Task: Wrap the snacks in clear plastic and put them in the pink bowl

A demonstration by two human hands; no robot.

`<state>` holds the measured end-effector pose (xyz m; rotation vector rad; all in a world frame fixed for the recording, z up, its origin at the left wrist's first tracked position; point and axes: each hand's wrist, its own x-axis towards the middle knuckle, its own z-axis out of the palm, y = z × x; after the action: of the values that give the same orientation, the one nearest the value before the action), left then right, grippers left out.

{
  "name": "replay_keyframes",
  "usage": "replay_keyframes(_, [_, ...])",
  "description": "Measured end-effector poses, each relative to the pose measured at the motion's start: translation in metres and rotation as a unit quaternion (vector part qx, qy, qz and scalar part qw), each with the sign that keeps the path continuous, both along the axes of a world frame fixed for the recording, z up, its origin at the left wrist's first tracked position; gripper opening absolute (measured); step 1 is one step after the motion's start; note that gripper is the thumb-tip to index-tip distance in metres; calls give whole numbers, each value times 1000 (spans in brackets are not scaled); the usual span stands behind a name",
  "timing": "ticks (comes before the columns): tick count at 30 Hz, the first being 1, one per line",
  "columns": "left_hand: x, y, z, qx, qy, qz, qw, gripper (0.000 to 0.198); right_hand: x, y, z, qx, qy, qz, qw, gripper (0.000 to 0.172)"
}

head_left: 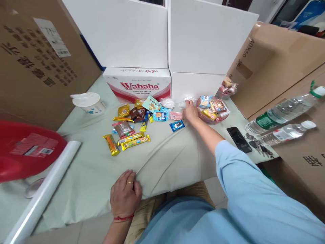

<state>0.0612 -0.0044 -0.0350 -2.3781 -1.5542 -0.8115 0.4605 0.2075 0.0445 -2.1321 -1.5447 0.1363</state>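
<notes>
Reaching forward, my right hand (pixel 190 111) is at a small clear plastic packet (pixel 189 99), just left of a bowl (pixel 212 119) filled with wrapped snacks. Its fingers are bent, and what they hold, if anything, is too small to name. My left hand (pixel 126 190) rests on the front edge of the cloth-covered table (pixel 86 183) with its fingers curled together and nothing visible in them. Between the hands and the Wahaha box lie several wrapped snacks, among them a dark blue packet (pixel 177 125), a pink packet (pixel 175 115) and yellow bars (pixel 135 142).
The Wahaha box (pixel 138 84) and white panels stand behind the snacks. A paper cup (pixel 89 103), a red object (pixel 30 150) and a white roll (pixel 45 189) are at left. At right are a phone (pixel 239 139), keys (pixel 259 145) and two water bottles (pixel 281 113).
</notes>
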Motion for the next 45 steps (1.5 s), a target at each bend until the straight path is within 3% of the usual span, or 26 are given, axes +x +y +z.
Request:
replay_keyframes(4, [-1, 0, 2, -6, 11, -1, 1000, 29, -5, 13, 4, 16, 45, 1, 999, 22])
replay_keyframes(6, [-2, 1, 1, -11, -6, -3, 1000, 27, -3, 2, 12, 43, 56, 8, 997, 19])
replay_keyframes(8, [-4, 0, 2, -21, -60, -13, 998, 24, -1, -23, 21, 96, 137, 23, 986, 16])
replay_keyframes(9, [-4, -1, 4, -29, -103, -18, 994, 21, 0, -41, 25, 131, 222, 35, 965, 14])
replay_keyframes(10, [-3, -3, 7, -43, -153, -25, 987, 19, -1, -61, 30, 161, 336, 51, 927, 15])
replay_keyframes(13, [4, -11, 22, -113, -312, -2, 943, 15, -9, -127, 37, 158, 547, 79, 818, 15])
replay_keyframes(16, [24, -13, 41, -263, -429, -1, 864, 26, -26, -184, 31, 126, 636, 67, 758, 8])
replay_keyframes(17, [33, -11, 47, -333, -467, -16, 819, 31, -33, -198, 25, 107, 654, 63, 747, 6])
replay_keyframes(20, [62, -1, 59, -475, -597, -70, 643, 53, -58, -224, 8, 57, 673, 58, 735, 7])
replay_keyframes(22, [80, 4, 65, -502, -633, -101, 581, 69, -74, -229, 0, 38, 664, 63, 744, 8])
replay_keyframes(24, [93, 4, 70, -503, -624, -142, 581, 93, -88, -228, -2, 18, 647, 75, 758, 8])
replay_keyframes(27, [102, -2, 71, -468, -595, -140, 638, 113, -105, -225, 0, -5, 606, 112, 787, 7])
replay_keyframes(29, [102, -8, 67, -427, -592, -89, 678, 105, -115, -224, 1, -23, 579, 152, 801, 7])
replay_keyframes(31, [98, -12, 58, -398, -604, -37, 690, 88, -125, -223, 1, -37, 563, 200, 801, 6])
replay_keyframes(34, [87, -12, 45, -399, -646, -6, 651, 64, -138, -218, -2, -48, 597, 216, 771, 5])
replay_keyframes(38, [74, -6, 42, -430, -729, -23, 533, 48, -142, -211, -6, -41, 701, 119, 702, 8])
replay_keyframes(40, [72, -1, 45, -441, -758, -19, 481, 47, -135, -210, -11, -35, 726, 74, 683, 10])
replay_keyframes(42, [73, 4, 47, -437, -768, -10, 469, 51, -125, -214, -16, -52, 721, 50, 689, 13])
replay_keyframes(45, [74, 9, 47, -420, -744, -14, 520, 52, -108, -224, -18, -93, 643, 51, 758, 16])
